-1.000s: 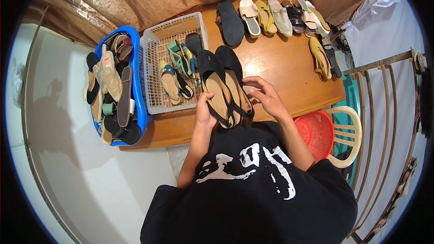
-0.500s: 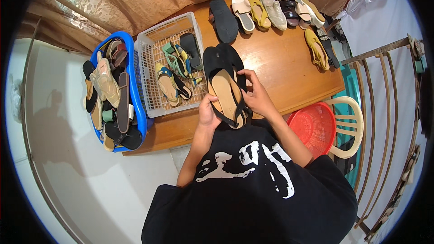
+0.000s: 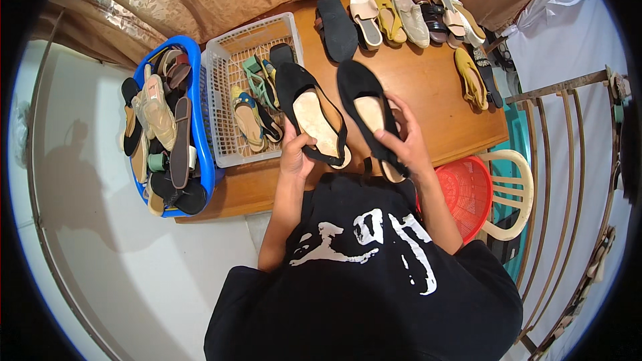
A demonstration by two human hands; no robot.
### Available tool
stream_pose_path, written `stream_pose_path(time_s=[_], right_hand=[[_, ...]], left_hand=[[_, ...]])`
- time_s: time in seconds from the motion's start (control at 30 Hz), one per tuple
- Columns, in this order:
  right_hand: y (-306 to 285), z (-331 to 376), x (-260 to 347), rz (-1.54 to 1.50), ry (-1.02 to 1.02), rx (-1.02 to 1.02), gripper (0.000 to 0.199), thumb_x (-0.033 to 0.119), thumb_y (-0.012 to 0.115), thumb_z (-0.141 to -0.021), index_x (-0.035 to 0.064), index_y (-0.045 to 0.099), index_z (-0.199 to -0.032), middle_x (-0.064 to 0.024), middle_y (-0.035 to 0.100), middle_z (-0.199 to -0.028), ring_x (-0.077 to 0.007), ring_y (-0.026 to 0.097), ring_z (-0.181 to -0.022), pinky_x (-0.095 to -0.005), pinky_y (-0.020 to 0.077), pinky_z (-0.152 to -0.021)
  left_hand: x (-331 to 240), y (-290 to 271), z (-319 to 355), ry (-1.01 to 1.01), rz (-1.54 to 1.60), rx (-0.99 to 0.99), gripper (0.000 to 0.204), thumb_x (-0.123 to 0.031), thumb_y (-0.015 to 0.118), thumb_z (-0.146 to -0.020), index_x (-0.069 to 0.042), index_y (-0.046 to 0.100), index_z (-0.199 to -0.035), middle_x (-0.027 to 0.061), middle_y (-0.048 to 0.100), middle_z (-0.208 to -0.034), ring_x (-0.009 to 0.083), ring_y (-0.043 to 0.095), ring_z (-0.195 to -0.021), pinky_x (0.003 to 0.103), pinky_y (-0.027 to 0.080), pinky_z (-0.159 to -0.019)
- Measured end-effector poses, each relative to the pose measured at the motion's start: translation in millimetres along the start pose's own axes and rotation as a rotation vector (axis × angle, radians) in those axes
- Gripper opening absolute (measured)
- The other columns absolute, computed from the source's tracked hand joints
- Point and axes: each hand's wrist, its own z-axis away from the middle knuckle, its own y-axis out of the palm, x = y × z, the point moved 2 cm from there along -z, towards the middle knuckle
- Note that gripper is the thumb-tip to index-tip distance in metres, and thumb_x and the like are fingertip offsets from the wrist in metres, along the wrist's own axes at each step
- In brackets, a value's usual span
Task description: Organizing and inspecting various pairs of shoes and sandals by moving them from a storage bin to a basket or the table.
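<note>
In my left hand (image 3: 296,152) is a black slingback shoe (image 3: 317,122) with a tan insole, its toe pointing away from me. The thumb lies over its inner edge near the heel. My right hand (image 3: 409,142) grips the matching black slingback shoe (image 3: 361,87) by its outer side, thumb across the insole. The two shoes are held apart, side by side, above the near part of the wooden table (image 3: 428,107). The left shoe partly covers a black sandal (image 3: 281,54) in the white plastic basket (image 3: 212,103).
A blue tub (image 3: 204,134) heaped with shoes stands at the left. Along the table's far edge runs a row of sandals, including a dark slipper (image 3: 336,30). Yellow shoes (image 3: 471,80) lie at the right. A red basket (image 3: 461,190) sits on a cream chair (image 3: 518,227).
The two black shoes, held close together before, are now apart. My left hand has moved the one leftward, and my right hand holds the other further right.
</note>
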Motion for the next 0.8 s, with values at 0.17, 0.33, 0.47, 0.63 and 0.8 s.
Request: stream_pose_path(time_s=[0.17, 0.33, 0.47, 0.63, 0.8], right_hand=[[19.0, 7.8, -8.8, 0.142, 0.025, 0.211, 0.091, 0.015, 0.087, -0.077, 0.003, 0.037, -0.153, -0.0162, 0.054, -0.136, -0.0243, 0.054, -0.128, -0.0351, 0.0417, -0.109], [29.3, 17.8, -4.8, 0.294, 0.001, 0.363, 0.115, 0.024, 0.091, -0.066, 0.0024, 0.026, -0.159, -0.0232, 0.037, -0.157, -0.0331, 0.04, -0.145, -0.0391, 0.0284, -0.12], [32.7, 22.2, -5.8, 0.477, 0.005, 0.416, 0.108, 0.01, 0.074, -0.062, 0.0072, 0.028, -0.16, -0.0255, 0.044, -0.152, -0.036, 0.045, -0.141, -0.0376, 0.0332, -0.117], [37.9, 26.7, 12.2, 0.546, 0.024, 0.392, 0.1, 0.01, 0.071, -0.063, 0.0078, 0.036, -0.157, -0.0217, 0.054, -0.136, -0.0371, 0.054, -0.126, -0.0388, 0.0402, -0.11], [40.2, 30.5, 14.5, 0.552, -0.037, 0.412, 0.1, 0.012, 0.072, -0.065, 0.0063, 0.034, -0.157, -0.0228, 0.054, -0.133, -0.0384, 0.054, -0.123, -0.0386, 0.0401, -0.109]], left_hand=[[1.6, -1.0, 2.6, -0.032, -0.048, 0.062, 0.097, 0.009, 0.051, -0.066, -0.011, 0.026, -0.158, 0.0112, 0.053, -0.137, 0.0207, 0.057, -0.108, 0.028, 0.049, -0.086], [0.9, -6.5, 3.0, -0.04, -0.071, 0.123, 0.098, 0.01, 0.052, -0.067, -0.012, 0.025, -0.159, 0.0126, 0.048, -0.146, 0.0275, 0.052, -0.132, 0.037, 0.045, -0.11], [-11.2, 4.9, 0.4, 0.052, 0.171, 0.204, 0.075, -0.013, 0.061, -0.088, -0.01, 0.03, -0.156, 0.0162, 0.049, -0.143, 0.0337, 0.054, -0.129, 0.047, 0.044, -0.112], [-27.9, 17.6, -19.0, 0.034, 0.075, 0.121, 0.081, -0.07, 0.04, -0.098, -0.01, 0.038, -0.152, 0.0173, 0.053, -0.143, 0.0351, 0.055, -0.129, 0.06, 0.045, -0.108], [-30.8, 19.6, -22.9, 0.037, 0.087, 0.04, 0.07, -0.064, 0.039, -0.1, -0.01, 0.046, -0.144, 0.0144, 0.058, -0.136, 0.0308, 0.059, -0.121, 0.065, 0.048, -0.101]])
